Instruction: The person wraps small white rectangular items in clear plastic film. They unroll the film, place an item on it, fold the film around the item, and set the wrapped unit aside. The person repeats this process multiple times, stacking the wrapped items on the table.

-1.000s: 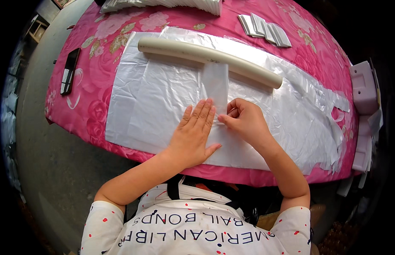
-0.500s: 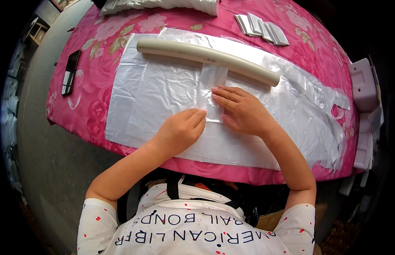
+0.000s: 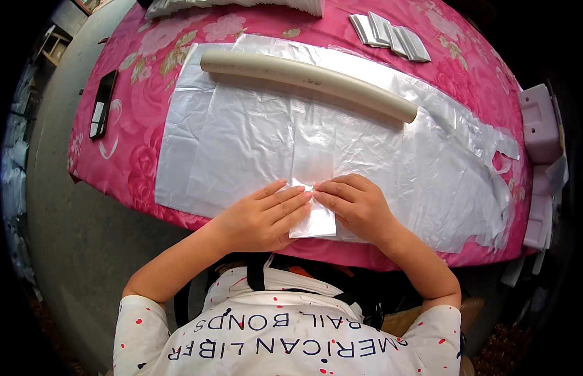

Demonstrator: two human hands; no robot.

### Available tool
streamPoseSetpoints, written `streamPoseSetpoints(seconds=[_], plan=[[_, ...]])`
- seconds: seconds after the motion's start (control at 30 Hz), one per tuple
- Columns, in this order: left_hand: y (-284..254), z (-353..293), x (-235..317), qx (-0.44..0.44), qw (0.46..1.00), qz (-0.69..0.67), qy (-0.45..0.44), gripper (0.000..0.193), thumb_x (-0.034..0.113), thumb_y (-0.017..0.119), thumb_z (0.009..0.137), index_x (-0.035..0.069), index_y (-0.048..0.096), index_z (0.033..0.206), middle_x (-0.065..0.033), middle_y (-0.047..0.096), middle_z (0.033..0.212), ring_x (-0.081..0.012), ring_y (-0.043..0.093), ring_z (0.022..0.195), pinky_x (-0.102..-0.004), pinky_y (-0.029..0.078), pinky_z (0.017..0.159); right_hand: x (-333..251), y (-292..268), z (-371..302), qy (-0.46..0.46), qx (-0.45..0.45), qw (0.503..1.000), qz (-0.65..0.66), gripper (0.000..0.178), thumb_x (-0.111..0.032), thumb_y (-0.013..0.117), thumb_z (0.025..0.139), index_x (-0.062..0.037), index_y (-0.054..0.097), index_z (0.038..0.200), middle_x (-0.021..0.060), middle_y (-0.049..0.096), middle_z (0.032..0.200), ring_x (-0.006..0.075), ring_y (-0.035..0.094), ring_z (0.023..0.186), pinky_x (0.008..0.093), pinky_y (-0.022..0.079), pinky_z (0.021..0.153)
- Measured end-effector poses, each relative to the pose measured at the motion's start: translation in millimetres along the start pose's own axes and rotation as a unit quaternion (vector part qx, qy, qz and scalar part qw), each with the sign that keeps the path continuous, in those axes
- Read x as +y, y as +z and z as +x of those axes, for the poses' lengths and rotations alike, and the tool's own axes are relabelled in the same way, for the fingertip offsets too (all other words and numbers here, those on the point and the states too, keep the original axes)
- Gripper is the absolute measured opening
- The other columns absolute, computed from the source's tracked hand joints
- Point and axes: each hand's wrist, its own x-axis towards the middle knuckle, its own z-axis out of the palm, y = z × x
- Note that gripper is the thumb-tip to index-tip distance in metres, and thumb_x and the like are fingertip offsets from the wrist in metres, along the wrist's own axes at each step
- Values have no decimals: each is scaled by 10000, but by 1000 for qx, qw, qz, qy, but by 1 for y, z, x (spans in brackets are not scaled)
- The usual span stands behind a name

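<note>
Folded clear plastic strip [image 3: 320, 224] lies between our left hand [image 3: 260, 216] and right hand [image 3: 358, 205], under fingertips. Left fingers nearly straight, right bent; whether either pinches, we cannot tell. Plastic sheets [image 3: 241, 138] beneath; cream tube [image 3: 304, 78] beyond.

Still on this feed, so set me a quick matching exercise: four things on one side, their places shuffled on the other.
1. black phone
2. pale tube
3. folded plastic strip
4. small white bundles

A. touched by left hand and right hand
B. beyond item 2, toward the right
C. left side of floral tablecloth
D. across plastic sheets

Pairs: 1-C, 2-D, 3-A, 4-B
</note>
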Motion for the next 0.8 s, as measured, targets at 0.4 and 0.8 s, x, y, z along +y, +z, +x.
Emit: streamPoseSetpoints(seconds=[0.4,0.8], plan=[[6,18,-7,53,935,-172,-305,410,22,606,775,-40,520,1171,-137,647,934,-228,626,767,-305,468,688,-2,-8,12,338,11,916,215,112,-124,624,814,-26,670,839,61,611,627,169,560,556,269,425,534],[1,52,-18,72,914,-56,-394,682,111,677,761,-75,337,1322,-157,569,1082,-191,582,818,-289,473,702,25,-25,56,530,-168,780,286,294,-241,607,841,32,640,737,49,591,596,100,589,522,233,411,473]])
